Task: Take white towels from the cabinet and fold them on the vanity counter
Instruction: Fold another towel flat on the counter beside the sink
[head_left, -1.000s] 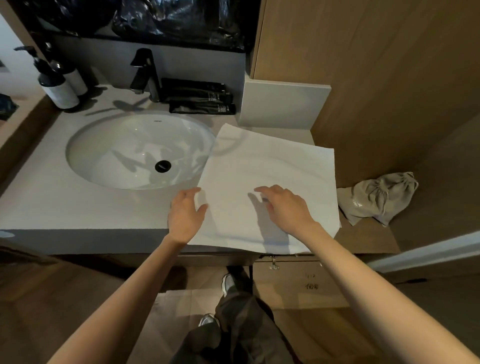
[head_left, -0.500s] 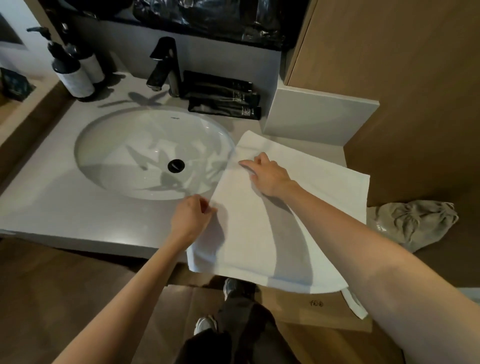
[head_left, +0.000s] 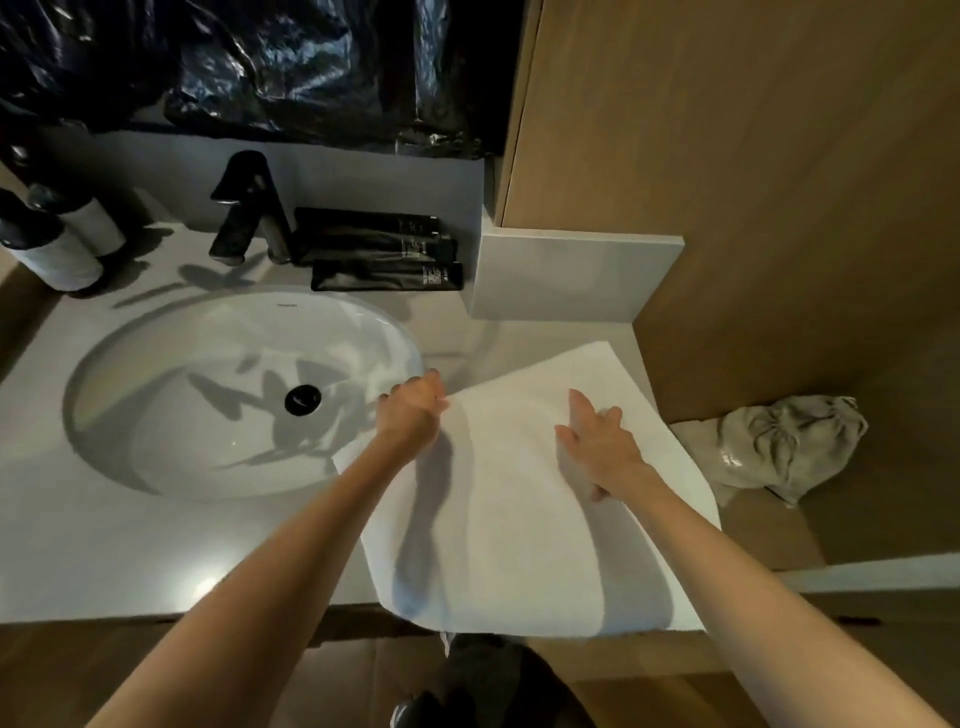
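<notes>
A white towel lies spread on the right part of the grey vanity counter, its near edge hanging over the counter's front. My left hand pinches the towel's far left corner beside the sink rim. My right hand lies flat on the towel's middle right with fingers stretched out, pressing it down.
The oval white sink with a black drain fills the counter's left. A black faucet, black tubes and two pump bottles stand at the back. A grey cloth pouch lies on a wooden ledge to the right.
My left hand moved up along the towel's left edge to its far corner and pinched it. My right hand shifted from the far left part to the middle right. The towel's far edge looks lower.
</notes>
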